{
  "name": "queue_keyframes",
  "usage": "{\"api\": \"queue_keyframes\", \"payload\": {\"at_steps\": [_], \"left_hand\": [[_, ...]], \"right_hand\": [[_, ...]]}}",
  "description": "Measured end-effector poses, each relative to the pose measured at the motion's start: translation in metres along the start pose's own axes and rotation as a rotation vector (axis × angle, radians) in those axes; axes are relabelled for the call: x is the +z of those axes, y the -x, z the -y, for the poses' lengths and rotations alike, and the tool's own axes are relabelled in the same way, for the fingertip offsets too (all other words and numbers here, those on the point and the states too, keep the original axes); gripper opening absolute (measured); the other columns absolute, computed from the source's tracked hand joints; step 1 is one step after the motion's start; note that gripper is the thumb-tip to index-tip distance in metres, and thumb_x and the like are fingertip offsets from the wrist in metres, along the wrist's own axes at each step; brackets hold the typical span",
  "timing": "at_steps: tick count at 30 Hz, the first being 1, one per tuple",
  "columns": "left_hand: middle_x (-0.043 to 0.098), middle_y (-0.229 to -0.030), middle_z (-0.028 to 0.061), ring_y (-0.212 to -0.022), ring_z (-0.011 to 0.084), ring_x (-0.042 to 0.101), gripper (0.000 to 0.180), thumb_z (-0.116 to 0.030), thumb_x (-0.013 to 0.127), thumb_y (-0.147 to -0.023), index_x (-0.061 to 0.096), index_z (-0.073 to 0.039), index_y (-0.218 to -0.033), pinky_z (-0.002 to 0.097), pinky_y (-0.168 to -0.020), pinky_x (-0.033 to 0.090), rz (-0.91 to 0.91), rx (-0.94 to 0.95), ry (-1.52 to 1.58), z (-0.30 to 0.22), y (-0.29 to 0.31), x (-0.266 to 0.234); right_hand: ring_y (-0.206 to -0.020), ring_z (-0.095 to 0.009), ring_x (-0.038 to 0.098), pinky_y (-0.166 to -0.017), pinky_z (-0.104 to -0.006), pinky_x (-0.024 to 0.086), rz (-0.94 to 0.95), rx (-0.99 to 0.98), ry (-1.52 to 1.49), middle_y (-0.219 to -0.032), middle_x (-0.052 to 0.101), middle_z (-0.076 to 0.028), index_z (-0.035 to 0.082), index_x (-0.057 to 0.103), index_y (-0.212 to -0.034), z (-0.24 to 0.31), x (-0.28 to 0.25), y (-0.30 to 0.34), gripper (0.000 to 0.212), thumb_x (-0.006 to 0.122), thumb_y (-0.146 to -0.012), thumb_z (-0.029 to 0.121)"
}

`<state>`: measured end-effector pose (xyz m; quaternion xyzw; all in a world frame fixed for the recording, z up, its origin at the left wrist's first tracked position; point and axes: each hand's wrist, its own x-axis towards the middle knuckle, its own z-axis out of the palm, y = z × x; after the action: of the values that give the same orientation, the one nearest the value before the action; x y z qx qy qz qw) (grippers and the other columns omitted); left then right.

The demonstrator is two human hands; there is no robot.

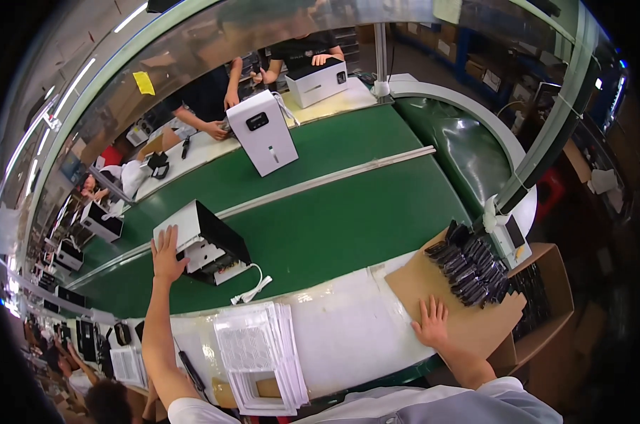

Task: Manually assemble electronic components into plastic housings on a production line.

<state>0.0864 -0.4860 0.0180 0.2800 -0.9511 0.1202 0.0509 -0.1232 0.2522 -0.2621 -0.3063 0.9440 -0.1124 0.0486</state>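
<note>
My left hand [167, 256], fingers spread, rests against the white side of a box-shaped appliance [222, 242] on the green conveyor belt. Its black panel and an open side with inner parts show, and a white power cord with a plug [252, 291] trails from it toward the bench. On the right, my right hand [431, 322] lies flat with fingers apart on a brown cardboard sheet [405, 280]. Just beyond those fingers is a heap of black plastic-wrapped parts [468, 272]. Between my arms lies a stack of white patterned panels and frames [258, 353].
Across the belt [341, 226], two people handle white appliances [263, 134]. A metal rail [327, 174] divides the belt lengthwise. An open carton [556, 297] stands at the right, beside an upright post [546, 131]. A dark screwdriver-like tool [191, 371] lies near my left forearm.
</note>
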Motion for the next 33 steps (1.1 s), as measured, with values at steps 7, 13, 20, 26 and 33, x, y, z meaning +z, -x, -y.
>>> {"api": "queue_keyframes", "payload": {"at_steps": [7, 13, 20, 26, 33], "left_hand": [[0.05, -0.154, 0.0216, -0.125, 0.0497, 0.058, 0.105, 0.005, 0.072, -0.068, 0.031, -0.013, -0.162, 0.0557, -0.103, 0.052, -0.094, 0.149, -0.206, 0.043, -0.062, 0.052], [0.062, -0.133, 0.0226, -0.102, 0.0463, 0.069, 0.067, -0.006, 0.059, -0.086, 0.044, -0.009, -0.151, 0.0539, -0.085, 0.058, 0.119, 0.218, -0.31, -0.022, -0.148, -0.005], [0.072, -0.109, 0.0225, -0.094, 0.0465, 0.069, 0.065, -0.003, 0.062, -0.085, 0.056, -0.021, -0.147, 0.0558, -0.084, 0.055, -0.151, 0.276, -0.208, -0.109, -0.173, -0.134], [0.068, -0.116, 0.028, -0.107, 0.0444, 0.066, 0.062, -0.005, 0.065, -0.09, 0.052, -0.009, -0.15, 0.0477, -0.094, 0.053, -0.213, 0.571, 0.07, -0.171, -0.138, -0.245], [0.067, -0.116, 0.0287, -0.115, 0.0438, 0.061, 0.046, -0.013, 0.069, -0.085, 0.066, 0.002, -0.128, 0.048, -0.103, 0.046, -0.08, 0.741, 0.093, -0.262, -0.076, -0.266]], "right_hand": [[-0.151, -0.054, 0.02, -0.123, -0.0664, 0.012, 0.089, 0.05, 0.0, -0.166, 0.024, -0.028, 0.008, 0.034, -0.161, -0.002, 0.002, 0.0, 0.083, 0.058, -0.095, 0.054], [-0.151, -0.052, 0.021, -0.122, -0.0661, 0.015, 0.202, 0.084, -0.019, -0.166, 0.024, -0.029, 0.007, 0.037, -0.159, 0.007, -0.017, -0.001, 0.082, 0.061, -0.096, 0.052], [-0.142, -0.04, 0.046, -0.119, -0.0455, 0.034, 0.143, 0.272, -0.81, -0.153, 0.049, -0.027, -0.009, 0.045, -0.149, 0.099, -0.062, -0.057, 0.072, 0.058, -0.104, 0.046], [-0.149, -0.039, 0.039, -0.124, -0.0479, 0.03, 0.678, 0.566, -2.113, -0.164, 0.03, -0.031, -0.012, 0.021, -0.16, 0.139, -0.077, -0.113, 0.115, 0.034, -0.096, 0.083], [-0.125, -0.034, 0.056, -0.112, -0.044, 0.048, -0.062, 0.514, -2.755, -0.131, 0.053, -0.025, -0.018, 0.04, -0.133, 0.068, -0.206, -0.092, 0.07, 0.067, -0.103, 0.039]]}}
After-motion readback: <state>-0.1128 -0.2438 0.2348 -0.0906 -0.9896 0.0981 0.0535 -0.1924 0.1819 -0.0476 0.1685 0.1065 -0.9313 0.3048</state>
